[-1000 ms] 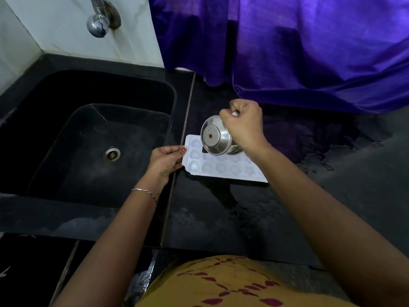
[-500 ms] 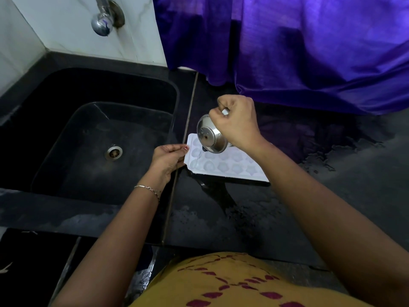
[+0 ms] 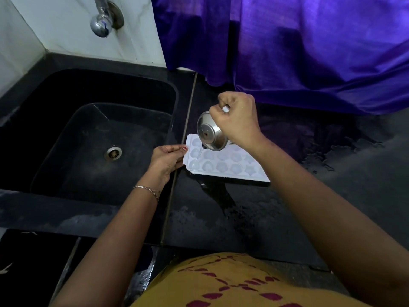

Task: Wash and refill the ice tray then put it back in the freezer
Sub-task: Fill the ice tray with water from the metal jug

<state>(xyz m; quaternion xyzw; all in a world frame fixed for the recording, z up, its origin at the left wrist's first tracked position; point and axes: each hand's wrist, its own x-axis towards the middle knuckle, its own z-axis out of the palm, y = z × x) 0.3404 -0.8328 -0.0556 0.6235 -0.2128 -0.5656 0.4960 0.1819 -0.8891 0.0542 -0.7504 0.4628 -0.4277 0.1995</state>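
Note:
A white ice tray (image 3: pixel 223 167) with shaped moulds lies flat on the black counter (image 3: pixel 287 218), just right of the sink. My left hand (image 3: pixel 167 159) pinches the tray's left edge. Above the tray's left end, my right hand (image 3: pixel 238 119) grips a small steel cup (image 3: pixel 209 134) tipped to the left. A thin stream of water runs from the cup's rim into the moulds at the tray's left end. My right forearm hides the tray's right end.
A black sink (image 3: pixel 93 142) with a metal drain (image 3: pixel 113 152) lies to the left, a steel tap (image 3: pixel 103 22) on the white wall above it. Purple cloth (image 3: pixel 298 47) hangs over the counter's back. Water is pooled on the counter around and right of the tray.
My right hand has carried the tipped cup leftward along the tray, and the water now falls at the left end. My left hand stays on the tray's edge.

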